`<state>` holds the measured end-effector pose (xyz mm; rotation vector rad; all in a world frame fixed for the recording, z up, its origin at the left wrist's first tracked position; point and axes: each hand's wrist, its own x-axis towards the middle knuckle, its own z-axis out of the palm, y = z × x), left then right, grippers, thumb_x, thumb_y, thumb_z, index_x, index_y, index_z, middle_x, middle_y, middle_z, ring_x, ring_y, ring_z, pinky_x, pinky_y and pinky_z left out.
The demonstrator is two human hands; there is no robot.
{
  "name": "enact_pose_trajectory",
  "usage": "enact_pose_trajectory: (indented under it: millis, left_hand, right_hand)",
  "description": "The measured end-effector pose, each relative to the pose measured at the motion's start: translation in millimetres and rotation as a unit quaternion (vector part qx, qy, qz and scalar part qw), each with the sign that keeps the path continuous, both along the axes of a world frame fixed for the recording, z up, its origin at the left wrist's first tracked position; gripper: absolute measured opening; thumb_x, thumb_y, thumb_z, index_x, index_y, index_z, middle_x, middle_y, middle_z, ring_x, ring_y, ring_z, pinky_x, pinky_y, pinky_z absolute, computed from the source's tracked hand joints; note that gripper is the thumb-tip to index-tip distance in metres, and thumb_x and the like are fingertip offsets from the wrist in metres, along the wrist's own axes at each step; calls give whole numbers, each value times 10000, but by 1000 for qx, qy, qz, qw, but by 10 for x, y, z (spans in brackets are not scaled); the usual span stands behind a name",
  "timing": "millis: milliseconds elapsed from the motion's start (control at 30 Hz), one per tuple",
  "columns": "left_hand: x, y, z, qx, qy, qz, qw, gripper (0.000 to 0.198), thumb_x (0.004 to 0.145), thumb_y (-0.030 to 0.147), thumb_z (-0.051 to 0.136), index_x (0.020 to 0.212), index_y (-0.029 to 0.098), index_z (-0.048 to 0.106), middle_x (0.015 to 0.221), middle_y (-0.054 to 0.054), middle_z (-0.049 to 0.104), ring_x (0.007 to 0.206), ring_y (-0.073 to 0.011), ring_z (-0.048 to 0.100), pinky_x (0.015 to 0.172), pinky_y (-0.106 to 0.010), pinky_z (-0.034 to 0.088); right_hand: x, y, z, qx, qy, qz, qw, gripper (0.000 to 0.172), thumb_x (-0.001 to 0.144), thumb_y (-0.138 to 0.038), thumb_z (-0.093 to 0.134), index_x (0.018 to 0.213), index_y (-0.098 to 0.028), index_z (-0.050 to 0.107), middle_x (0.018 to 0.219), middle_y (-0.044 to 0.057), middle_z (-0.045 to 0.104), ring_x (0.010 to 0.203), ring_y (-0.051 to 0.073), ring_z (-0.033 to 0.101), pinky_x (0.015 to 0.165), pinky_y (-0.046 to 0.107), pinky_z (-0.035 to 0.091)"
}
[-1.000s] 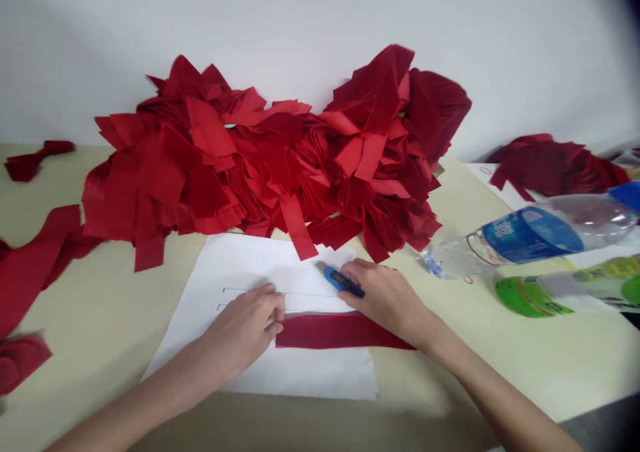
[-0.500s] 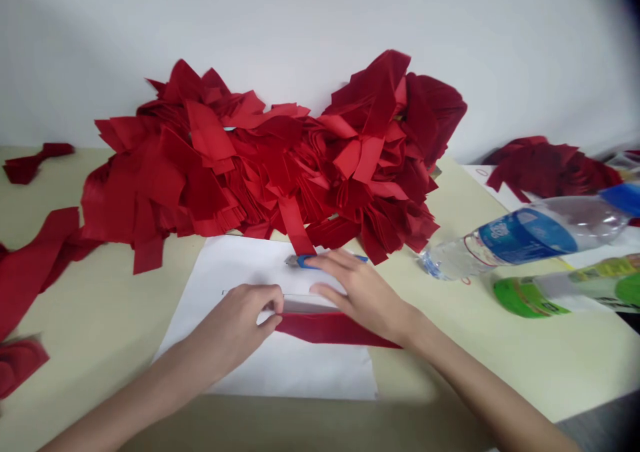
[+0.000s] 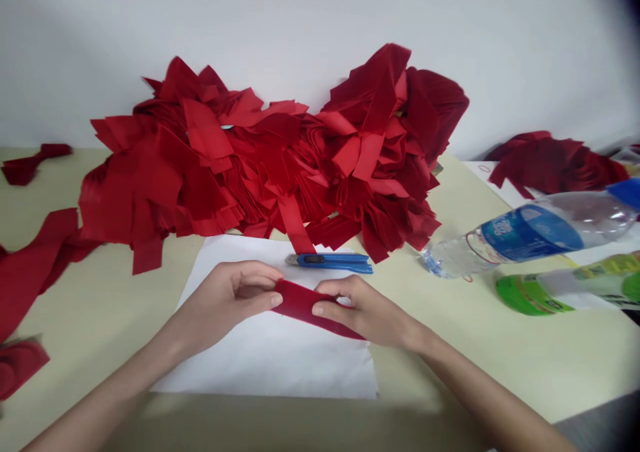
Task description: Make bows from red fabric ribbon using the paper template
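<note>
My left hand point(image 3: 227, 299) and my right hand point(image 3: 357, 309) both pinch a short red fabric strip point(image 3: 300, 302), lifted a little above a white paper sheet point(image 3: 280, 359). The left hand grips its left end, the right hand its middle. A blue utility knife point(image 3: 333, 261) lies flat on the paper's far edge, just beyond my hands. Right behind it sits a big heap of cut red strips point(image 3: 270, 159) against the wall.
A long red band point(image 3: 35, 265) trails off the left side of the table. At right lie a clear water bottle with a blue label point(image 3: 530, 233) and a green-labelled bottle point(image 3: 565, 289). More red fabric point(image 3: 555, 165) is piled at the back right.
My right hand has put the blue knife down at the paper's far edge. Both hands then took hold of the red strip and raised it off the paper.
</note>
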<state>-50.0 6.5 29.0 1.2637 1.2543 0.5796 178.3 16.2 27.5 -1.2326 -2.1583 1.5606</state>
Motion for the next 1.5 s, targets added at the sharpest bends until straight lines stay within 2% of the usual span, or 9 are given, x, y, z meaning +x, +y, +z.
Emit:
enact_pose_trajectory:
  millis: [300, 467, 633, 800, 1067, 1200, 1333, 1400, 1500]
  left_hand:
    - [90, -77, 21, -7, 5, 41, 999, 165, 744, 338, 654, 840, 209, 692, 756, 7, 714, 711, -174, 637, 596, -245, 492]
    - [95, -99, 27, 16, 11, 50, 999, 152, 747, 352, 657, 817, 225, 699, 713, 28, 700, 646, -144, 606, 553, -220, 466]
    - [58, -66, 27, 12, 7, 56, 998, 119, 746, 321, 651, 797, 229, 707, 715, 35, 716, 670, -152, 640, 568, -217, 501]
    - [-25, 23, -34, 15, 52, 103, 993, 194, 698, 333, 700, 863, 232, 713, 771, 27, 736, 700, -162, 662, 610, -237, 532]
    - [-81, 92, -102, -6, 6, 108, 994, 208, 693, 332, 713, 877, 234, 721, 770, 14, 733, 704, -163, 669, 612, -253, 548]
    - [-123, 111, -109, 3, 39, 119, 992, 247, 696, 363, 714, 893, 214, 710, 729, 11, 722, 659, -153, 652, 570, -238, 524]
    - [-233, 169, -111, 38, 89, 167, 981, 308, 675, 367, 740, 935, 207, 697, 820, -7, 735, 706, -159, 663, 605, -239, 534]
    - [-298, 205, -126, 50, 92, 189, 976, 298, 669, 358, 747, 923, 209, 699, 823, -6, 735, 726, -160, 668, 639, -240, 546]
    - [-365, 232, -166, 55, 75, 200, 975, 279, 672, 352, 747, 910, 214, 701, 786, 0, 730, 733, -163, 669, 666, -247, 555]
  right_hand:
    - [2, 15, 41, 12, -16, 3, 1000, 203, 893, -303, 506, 758, -164, 566, 680, -34, 524, 603, 83, 441, 548, 193, 348]
    - [17, 31, 28, 27, -16, 3, 1000, 221, 890, -315, 515, 736, -161, 558, 658, -42, 492, 595, 78, 414, 542, 194, 332]
    - [112, 86, 29, -6, -11, -4, 1000, 235, 877, -361, 527, 757, -169, 588, 699, -29, 543, 625, 90, 470, 549, 200, 359]
    - [313, 168, 1, -53, -9, -57, 997, 257, 844, -416, 560, 817, -169, 627, 760, 6, 610, 638, 106, 524, 543, 212, 396]
    - [498, 234, -56, -83, -7, -103, 991, 312, 832, -473, 557, 813, -164, 591, 633, -29, 511, 485, 60, 406, 416, 190, 299]
    - [601, 290, -50, -61, -16, -103, 993, 297, 821, -459, 579, 825, -164, 613, 658, -22, 531, 515, 67, 429, 440, 198, 307]
    - [756, 355, -24, -91, -11, -98, 991, 278, 779, -413, 646, 911, -169, 634, 756, 7, 606, 632, 109, 534, 540, 225, 403]
    - [813, 369, -31, -88, 12, -127, 988, 277, 759, -406, 669, 877, -158, 634, 762, 20, 621, 677, 130, 561, 600, 249, 443]
    - [834, 358, -87, -50, 49, -188, 980, 294, 753, -438, 664, 770, -148, 618, 724, 32, 607, 678, 136, 552, 613, 263, 468]
